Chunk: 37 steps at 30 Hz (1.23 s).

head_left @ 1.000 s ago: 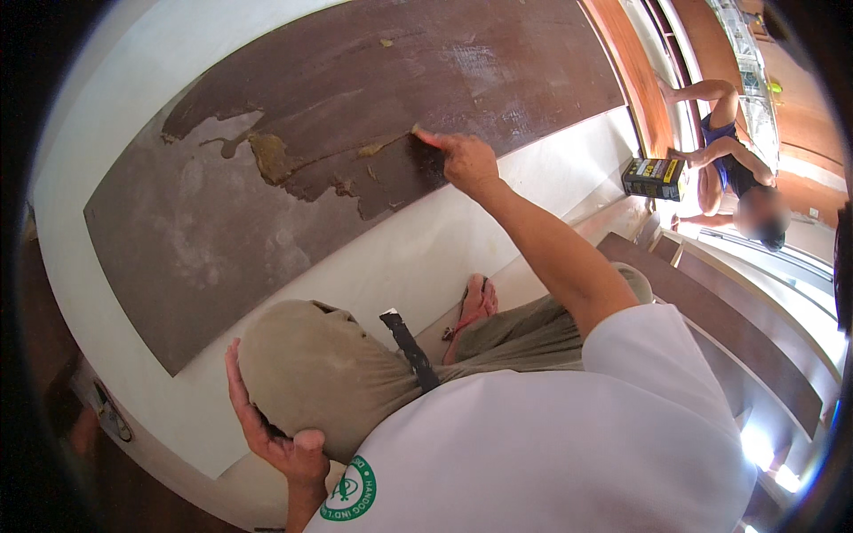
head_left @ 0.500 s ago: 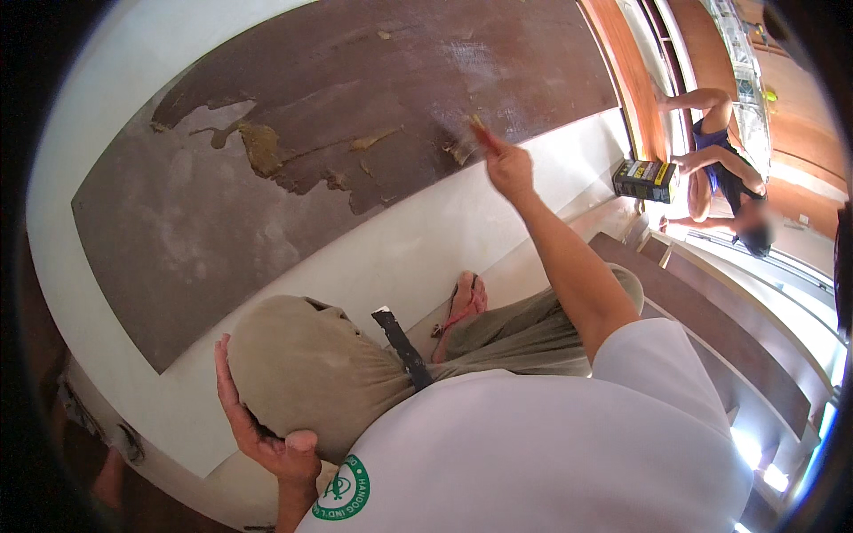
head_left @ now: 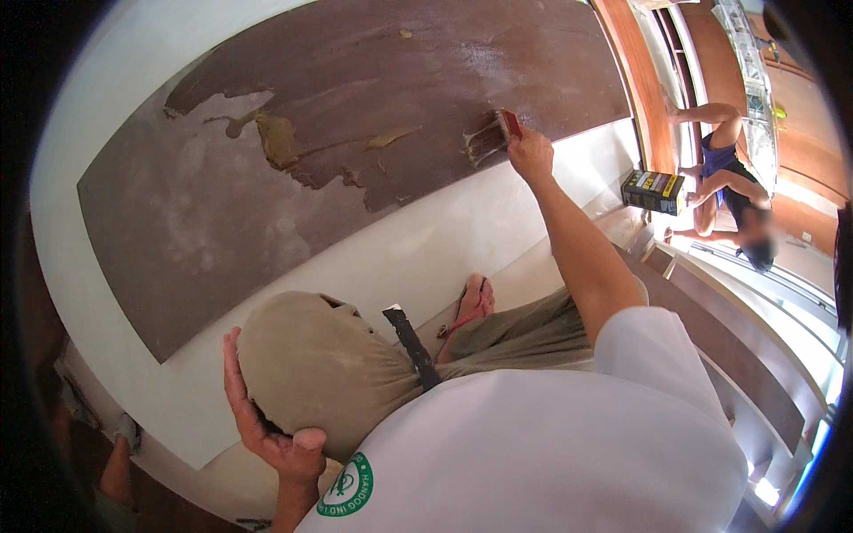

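My right hand (head_left: 531,155) is closed around a flat paintbrush (head_left: 509,123) with a red part above its bristles. The bristles are near the right part of a brown sheet (head_left: 222,258), close to its near edge. A wet, dark brown coat covers the far and right part of that sheet, ending in a ragged border; the left part is a duller grey-brown. One thick yellowish-brown blob (head_left: 277,142) of the coating lies at that border. My left hand (head_left: 267,435) rests against my bent knee, fingers stretched and apart, holding nothing.
The sheet lies on a larger white board (head_left: 400,226). A black and yellow square can (head_left: 654,191) stands at the right, beside a crouching person (head_left: 733,173). Brown curved panels (head_left: 746,377) lie behind my right arm. Another person's arm (head_left: 117,466) shows at lower left.
My right hand has moved a little right with the paintbrush, which was blurred before and now shows clearly. The whole view has shifted slightly. My left hand stays at my knee.
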Available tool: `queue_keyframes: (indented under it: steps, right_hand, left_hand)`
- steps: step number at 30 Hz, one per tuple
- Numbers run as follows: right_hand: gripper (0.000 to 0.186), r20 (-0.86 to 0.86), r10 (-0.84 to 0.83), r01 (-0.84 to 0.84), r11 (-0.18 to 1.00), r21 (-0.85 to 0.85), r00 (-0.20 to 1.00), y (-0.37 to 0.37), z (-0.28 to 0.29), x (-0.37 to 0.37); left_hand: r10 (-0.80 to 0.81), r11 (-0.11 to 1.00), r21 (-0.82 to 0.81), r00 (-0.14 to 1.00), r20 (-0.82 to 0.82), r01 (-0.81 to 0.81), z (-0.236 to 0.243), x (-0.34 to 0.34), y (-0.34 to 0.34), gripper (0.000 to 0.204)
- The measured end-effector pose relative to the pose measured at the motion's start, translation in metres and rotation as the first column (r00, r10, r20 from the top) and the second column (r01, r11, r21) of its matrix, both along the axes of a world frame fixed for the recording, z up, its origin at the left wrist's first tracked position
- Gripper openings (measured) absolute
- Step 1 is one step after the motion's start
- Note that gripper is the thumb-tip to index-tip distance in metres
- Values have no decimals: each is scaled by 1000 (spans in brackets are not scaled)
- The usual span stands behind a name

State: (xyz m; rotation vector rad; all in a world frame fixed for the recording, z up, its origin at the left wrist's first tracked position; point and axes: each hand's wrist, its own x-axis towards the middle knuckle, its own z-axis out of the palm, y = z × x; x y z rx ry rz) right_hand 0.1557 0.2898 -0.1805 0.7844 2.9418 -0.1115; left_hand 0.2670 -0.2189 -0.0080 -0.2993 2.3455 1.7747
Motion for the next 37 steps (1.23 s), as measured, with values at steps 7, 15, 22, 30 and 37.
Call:
queue_keyframes:
  steps: [7,15,22,30,37]
  right_hand:
    - [27,43,15,-12,998,-64,999,-52,-23,8]
    - [41,23,72,-68,987,-148,997,-122,-25,17]
    - [52,-67,153,-166,935,-313,986,-223,-39,27]
    - [30,188,33,105,732,-673,982,-267,-5,-4]
    - [36,154,-4,153,131,-980,988,-152,92,3]
  left_hand:
    - [12,1000,15,1000,14,-12,-2,-1,-3,133]
    - [18,996,92,1000,14,-20,-3,-5,-2,133]
    - [24,999,34,999,35,-25,2,-3,6,135]
    - [60,998,-28,998,-37,-61,7,11,-9,117]
    - [188,927,-351,975,119,-136,71,-7,8,78]
